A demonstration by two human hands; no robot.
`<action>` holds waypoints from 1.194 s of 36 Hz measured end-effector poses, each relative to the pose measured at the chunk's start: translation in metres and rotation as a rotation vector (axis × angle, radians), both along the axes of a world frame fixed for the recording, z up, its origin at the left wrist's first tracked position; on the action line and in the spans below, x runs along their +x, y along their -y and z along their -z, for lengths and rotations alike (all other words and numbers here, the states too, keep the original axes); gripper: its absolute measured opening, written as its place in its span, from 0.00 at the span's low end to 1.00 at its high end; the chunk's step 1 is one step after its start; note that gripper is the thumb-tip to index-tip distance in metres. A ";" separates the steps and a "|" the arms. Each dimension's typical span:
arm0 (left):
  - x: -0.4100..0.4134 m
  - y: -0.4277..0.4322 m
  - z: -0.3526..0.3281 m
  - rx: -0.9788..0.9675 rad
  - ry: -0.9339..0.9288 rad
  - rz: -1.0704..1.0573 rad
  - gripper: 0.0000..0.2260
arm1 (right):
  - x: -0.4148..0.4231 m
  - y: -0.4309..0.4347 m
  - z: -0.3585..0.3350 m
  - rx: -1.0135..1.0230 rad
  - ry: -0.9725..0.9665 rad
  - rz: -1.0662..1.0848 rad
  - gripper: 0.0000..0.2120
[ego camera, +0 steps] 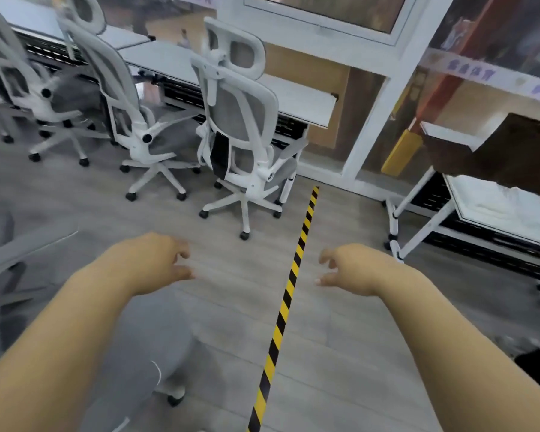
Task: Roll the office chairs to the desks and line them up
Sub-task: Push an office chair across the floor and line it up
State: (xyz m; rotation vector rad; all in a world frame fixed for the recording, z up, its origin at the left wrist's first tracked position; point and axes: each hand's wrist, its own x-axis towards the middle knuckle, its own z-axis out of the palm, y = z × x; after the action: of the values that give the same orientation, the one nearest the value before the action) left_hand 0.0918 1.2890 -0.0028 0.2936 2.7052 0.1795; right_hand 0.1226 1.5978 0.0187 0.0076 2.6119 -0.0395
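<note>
Both hands empty, left hand (pixel 156 260) and right hand (pixel 353 269) with fingers loosely curled apart; nearest white mesh office chair (pixel 240 126) stands ahead, beyond the left fingers, backrest upright, facing the tabletop (pixel 300 98).

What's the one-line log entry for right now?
left hand: open, empty | right hand: open, empty | chairs at desk: three | nearest chair: untouched
</note>
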 end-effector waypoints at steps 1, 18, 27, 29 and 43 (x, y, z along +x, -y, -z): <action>-0.008 -0.001 0.001 -0.001 -0.002 -0.014 0.18 | -0.014 -0.001 0.001 -0.003 -0.001 -0.021 0.26; -0.233 -0.015 0.019 -0.089 0.044 -0.061 0.19 | -0.275 -0.002 0.007 0.062 -0.018 -0.200 0.27; -0.331 -0.012 0.017 -0.093 0.028 -0.122 0.19 | -0.390 0.000 0.005 -0.007 -0.007 -0.260 0.26; -0.354 -0.013 0.017 -0.101 0.019 -0.135 0.20 | -0.417 0.000 0.008 -0.028 -0.010 -0.277 0.26; -0.534 -0.038 -0.004 -0.115 -0.007 -0.186 0.20 | -0.607 -0.006 0.010 -0.089 -0.067 -0.358 0.27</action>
State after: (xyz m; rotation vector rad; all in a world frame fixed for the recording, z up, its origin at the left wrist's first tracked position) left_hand -0.4424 1.3266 0.0008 0.0087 2.7350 0.0762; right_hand -0.4843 1.6043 0.0092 -0.4986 2.6352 -0.0293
